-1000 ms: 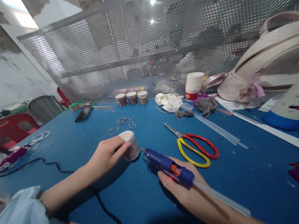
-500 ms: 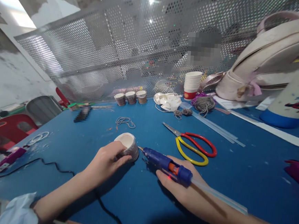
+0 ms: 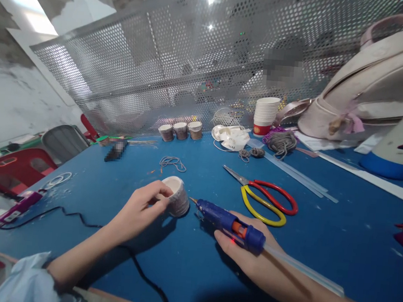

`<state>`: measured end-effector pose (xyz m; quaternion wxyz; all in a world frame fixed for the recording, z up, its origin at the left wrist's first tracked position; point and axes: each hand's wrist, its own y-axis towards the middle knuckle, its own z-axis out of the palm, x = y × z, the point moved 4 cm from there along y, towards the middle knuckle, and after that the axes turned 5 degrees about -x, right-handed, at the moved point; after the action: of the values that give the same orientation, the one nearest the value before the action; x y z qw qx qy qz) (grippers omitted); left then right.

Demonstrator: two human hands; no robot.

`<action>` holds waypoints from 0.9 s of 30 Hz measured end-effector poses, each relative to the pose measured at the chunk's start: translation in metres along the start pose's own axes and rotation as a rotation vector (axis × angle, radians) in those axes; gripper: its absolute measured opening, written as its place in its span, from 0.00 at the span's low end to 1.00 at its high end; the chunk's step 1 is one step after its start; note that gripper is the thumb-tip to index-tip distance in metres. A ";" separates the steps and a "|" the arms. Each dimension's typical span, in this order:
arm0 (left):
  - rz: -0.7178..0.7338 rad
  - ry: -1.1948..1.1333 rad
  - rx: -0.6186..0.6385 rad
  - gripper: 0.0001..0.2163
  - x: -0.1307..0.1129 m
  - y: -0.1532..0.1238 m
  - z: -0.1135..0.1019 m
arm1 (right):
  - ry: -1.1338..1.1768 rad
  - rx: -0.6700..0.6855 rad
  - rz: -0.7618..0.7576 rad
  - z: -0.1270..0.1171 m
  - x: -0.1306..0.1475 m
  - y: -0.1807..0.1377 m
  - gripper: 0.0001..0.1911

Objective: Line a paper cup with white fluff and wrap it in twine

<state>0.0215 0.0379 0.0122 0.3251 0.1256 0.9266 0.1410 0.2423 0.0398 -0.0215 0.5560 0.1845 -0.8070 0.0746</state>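
A small paper cup (image 3: 180, 200) wrapped in grey yarn stands slightly tilted on the blue table. My left hand (image 3: 144, 207) pinches its near left rim, fingers reaching into the mouth. My right hand (image 3: 249, 252) is wrapped round a blue hot glue gun (image 3: 217, 215), with a long clear glue stick (image 3: 304, 268) poking out of its back. The gun's metal tip points at the cup's right side, a small gap away. Red and yellow-handled scissors (image 3: 260, 197) lie beyond my right hand. A loose loop of grey yarn (image 3: 173, 162) rests behind the cup.
Three similar cups (image 3: 180, 131) stand along the perforated metal screen (image 3: 141, 72). Stacked paper cups (image 3: 266, 116), a grey yarn ball (image 3: 281, 143), glue sticks (image 3: 293, 174) and a pale backpack (image 3: 360, 89) are at the right. A black cord (image 3: 142, 276) and power strip (image 3: 19, 206) lie left.
My left hand has turned the cup, so its mouth looks narrower and more of its yarn side shows. The gun tip sits about as close as before. The view has shifted slightly.
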 end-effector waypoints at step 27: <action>-0.165 -0.165 0.102 0.12 0.019 0.000 -0.006 | -0.031 0.015 -0.029 0.002 -0.001 -0.001 0.08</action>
<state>0.0035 0.0427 0.0059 0.4039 0.0765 0.9099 0.0557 0.2412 0.0385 -0.0230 0.5431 0.2014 -0.8121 0.0697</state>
